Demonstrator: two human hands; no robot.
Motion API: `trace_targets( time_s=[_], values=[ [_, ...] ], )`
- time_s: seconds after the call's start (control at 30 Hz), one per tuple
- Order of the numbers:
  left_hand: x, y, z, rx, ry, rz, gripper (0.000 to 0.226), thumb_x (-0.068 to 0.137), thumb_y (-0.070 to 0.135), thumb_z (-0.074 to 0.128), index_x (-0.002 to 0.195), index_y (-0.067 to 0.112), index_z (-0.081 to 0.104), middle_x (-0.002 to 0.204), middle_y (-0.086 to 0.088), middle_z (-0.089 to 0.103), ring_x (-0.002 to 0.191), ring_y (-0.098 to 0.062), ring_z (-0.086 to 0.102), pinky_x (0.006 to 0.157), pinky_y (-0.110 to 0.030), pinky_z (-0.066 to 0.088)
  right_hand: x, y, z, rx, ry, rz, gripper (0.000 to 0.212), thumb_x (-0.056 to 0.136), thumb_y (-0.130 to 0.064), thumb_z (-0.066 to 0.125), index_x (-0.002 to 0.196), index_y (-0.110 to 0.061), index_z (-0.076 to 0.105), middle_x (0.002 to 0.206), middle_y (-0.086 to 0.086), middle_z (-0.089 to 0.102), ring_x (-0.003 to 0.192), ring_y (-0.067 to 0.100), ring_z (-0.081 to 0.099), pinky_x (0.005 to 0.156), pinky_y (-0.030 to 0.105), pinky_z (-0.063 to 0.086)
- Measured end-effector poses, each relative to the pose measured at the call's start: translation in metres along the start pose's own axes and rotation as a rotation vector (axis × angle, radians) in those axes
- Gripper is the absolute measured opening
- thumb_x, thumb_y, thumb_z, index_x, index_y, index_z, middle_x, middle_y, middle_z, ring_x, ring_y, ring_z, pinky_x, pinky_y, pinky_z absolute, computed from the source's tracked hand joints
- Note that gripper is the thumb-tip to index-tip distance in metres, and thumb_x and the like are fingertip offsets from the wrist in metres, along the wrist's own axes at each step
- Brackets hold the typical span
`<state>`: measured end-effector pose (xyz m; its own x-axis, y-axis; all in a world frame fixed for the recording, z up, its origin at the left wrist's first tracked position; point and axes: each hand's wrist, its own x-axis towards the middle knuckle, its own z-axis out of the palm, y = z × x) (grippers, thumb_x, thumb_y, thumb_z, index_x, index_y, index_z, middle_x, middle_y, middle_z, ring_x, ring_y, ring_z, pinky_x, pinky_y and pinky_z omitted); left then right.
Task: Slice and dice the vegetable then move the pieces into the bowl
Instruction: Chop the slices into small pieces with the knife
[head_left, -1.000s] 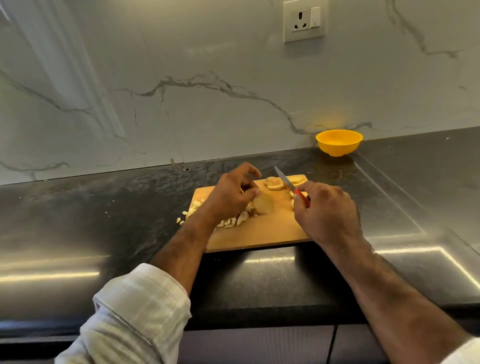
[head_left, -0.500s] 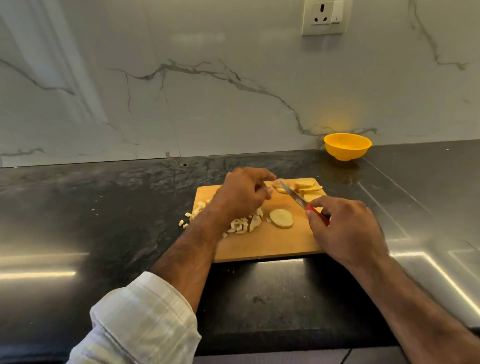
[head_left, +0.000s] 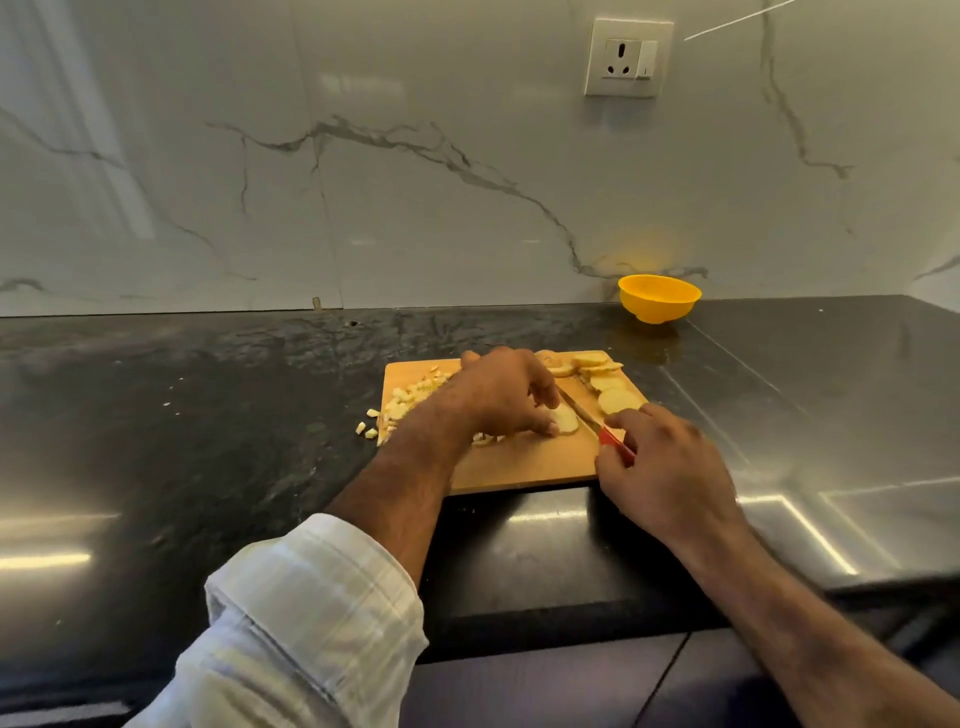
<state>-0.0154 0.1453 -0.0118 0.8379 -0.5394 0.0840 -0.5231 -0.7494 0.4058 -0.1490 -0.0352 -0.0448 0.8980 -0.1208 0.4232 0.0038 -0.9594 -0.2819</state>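
Observation:
A wooden cutting board (head_left: 524, 467) lies on the dark counter. My left hand (head_left: 501, 395) holds a round pale vegetable slice (head_left: 566, 420) down on the board with curled fingertips. My right hand (head_left: 665, 467) grips a red-handled knife (head_left: 597, 428), its blade lying against the right side of that slice. More round slices (head_left: 605, 384) are stacked at the board's far right corner. Diced pieces (head_left: 410, 397) are heaped at the board's left, partly hidden by my left wrist. A yellow bowl (head_left: 658, 297) stands by the wall, beyond the board to the right.
A few diced bits (head_left: 366, 427) lie on the black counter (head_left: 208, 415) off the board's left edge. A marble wall with a socket (head_left: 628, 57) rises behind. The counter's front edge runs below my forearms.
My left hand has come down onto the single slice on the board. The knife blade has moved in against that slice. The camera view has shifted slightly.

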Motion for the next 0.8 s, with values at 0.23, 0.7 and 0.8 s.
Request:
trace_targets(
  time_s=[0.23,0.7,0.8],
  values=[
    [-0.0013,0.0029,0.0001,-0.018,0.013,-0.028,0.022,0.088,0.042,0.084,0.107,0.031,0.079,0.113,0.019,0.066,0.116,-0.009,0.057,0.115,-0.055,0.031,0.0029,0.0020,-0.0002,0.039,-0.029,0.024,0.038,0.097,-0.043,0.059,0.131,-0.028,0.069,0.108,-0.008,0.064,0.088,0.010,0.058,0.074,0.031,0.056],
    [0.0064,0.0046,0.0064,0.113,0.041,-0.048,0.029,0.092,0.052,0.077,0.116,0.037,0.075,0.123,0.017,0.064,0.116,-0.009,0.057,0.115,-0.054,0.032,-0.0028,0.0053,-0.0057,0.049,-0.072,-0.013,0.043,0.106,-0.045,0.043,0.146,-0.035,0.056,0.129,-0.010,0.069,0.106,0.015,0.061,0.087,0.034,0.052],
    [0.0055,0.0048,0.0080,0.113,0.032,-0.051,0.029,0.093,0.052,0.075,0.120,0.040,0.073,0.119,0.019,0.062,0.111,-0.007,0.056,0.113,-0.054,0.033,-0.0024,0.0050,-0.0081,0.046,-0.097,-0.009,0.042,0.106,-0.043,0.045,0.145,-0.035,0.056,0.122,-0.007,0.071,0.090,0.013,0.054,0.077,0.031,0.047]
  ],
)
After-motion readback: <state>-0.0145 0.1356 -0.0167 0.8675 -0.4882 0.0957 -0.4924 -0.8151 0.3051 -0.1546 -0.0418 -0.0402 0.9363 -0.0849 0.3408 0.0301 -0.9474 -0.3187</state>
